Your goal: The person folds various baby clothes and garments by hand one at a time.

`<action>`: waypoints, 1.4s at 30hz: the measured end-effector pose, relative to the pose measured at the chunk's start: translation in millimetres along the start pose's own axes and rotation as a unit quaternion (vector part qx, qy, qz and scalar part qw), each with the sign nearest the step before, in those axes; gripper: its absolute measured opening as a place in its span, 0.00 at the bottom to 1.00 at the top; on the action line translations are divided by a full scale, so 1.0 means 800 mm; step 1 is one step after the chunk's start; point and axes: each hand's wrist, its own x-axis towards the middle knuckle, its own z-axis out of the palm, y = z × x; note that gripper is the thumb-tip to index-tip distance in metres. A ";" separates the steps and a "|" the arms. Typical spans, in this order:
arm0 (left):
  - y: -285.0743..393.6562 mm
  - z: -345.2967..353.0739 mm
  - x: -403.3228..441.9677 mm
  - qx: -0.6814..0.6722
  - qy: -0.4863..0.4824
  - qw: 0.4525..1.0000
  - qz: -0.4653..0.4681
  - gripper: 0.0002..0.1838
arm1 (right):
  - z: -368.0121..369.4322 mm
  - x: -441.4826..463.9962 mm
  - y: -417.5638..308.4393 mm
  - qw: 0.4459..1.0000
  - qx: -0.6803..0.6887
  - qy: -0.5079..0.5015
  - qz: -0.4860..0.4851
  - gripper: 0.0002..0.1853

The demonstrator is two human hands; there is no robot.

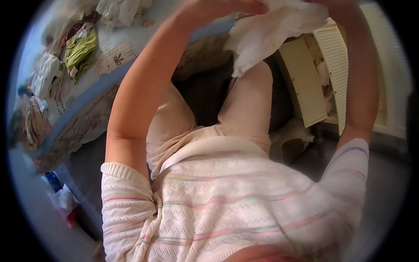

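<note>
A thin white cloth (275, 32), perhaps a garment, hangs loosely above my knees at the top of the head view. My left hand (238, 5) grips its left upper part, with the hand partly cut off by the frame's top edge. At its right upper corner, my right hand (338, 5) holds the cloth too, and most of those fingers are out of view. One limp end of the cloth dangles beside my right knee. Which kind of clothing it is, I cannot tell.
To the left is a bed (144, 37) with a patterned sheet and blue edge, bearing a yellow-green garment (81, 50), white clothes (46, 74) and other heaped fabric. On the right, cream ribbed drawers (303, 81) stand open with cloth inside. A blue roll (53, 181) lies lower left.
</note>
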 end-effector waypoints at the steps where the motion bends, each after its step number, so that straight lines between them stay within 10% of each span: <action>1: -0.006 0.000 0.006 -0.014 0.014 1.000 0.001 0.17 | -0.004 -0.001 -0.002 1.000 0.000 0.004 0.001 0.28; 15: -0.020 -0.012 0.020 0.044 0.061 0.997 -0.015 0.14 | -0.026 -0.009 0.047 0.972 -0.104 0.106 0.180 0.10; 21: -0.062 -0.018 -0.006 0.051 0.018 0.991 -0.122 0.38 | -0.015 -0.010 0.020 0.981 0.002 0.162 0.109 0.09; 25: -0.128 -0.015 -0.018 0.096 0.005 0.987 -0.125 0.14 | -0.014 -0.015 -0.002 0.967 -0.051 0.228 0.099 0.09; 33: -0.153 -0.013 -0.017 0.062 -0.005 0.987 -0.145 0.18 | -0.025 -0.057 -0.037 0.900 -0.298 0.311 -0.066 0.13; 42: -0.166 -0.014 -0.090 -0.019 -0.088 0.953 -0.290 0.24 | -0.114 -0.190 0.002 0.937 0.025 0.346 0.024 0.17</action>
